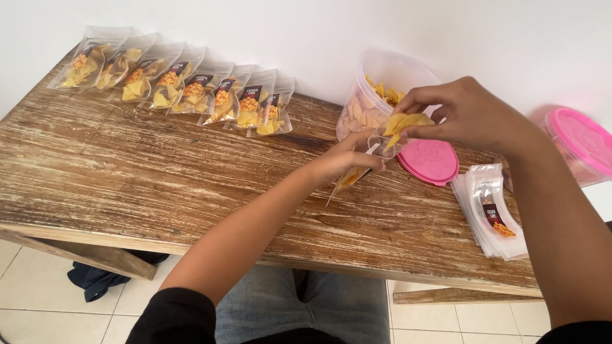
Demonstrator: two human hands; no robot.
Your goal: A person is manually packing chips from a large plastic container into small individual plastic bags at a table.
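My left hand (344,159) grips a clear plastic pouch (354,172) by its open top, tilted over the wooden table (127,172). My right hand (465,111) pinches a few yellow chips (403,123) right at the pouch's mouth. Just behind both hands stands an open clear tub (376,95) with more yellow chips inside. The tub's pink lid (428,160) lies flat on the table beside it, under my right hand.
Several filled chip pouches (185,86) lean in a row against the white wall at the back left. A stack of empty labelled pouches (491,213) lies at the right. Another tub with a pink lid (581,143) stands at the far right edge.
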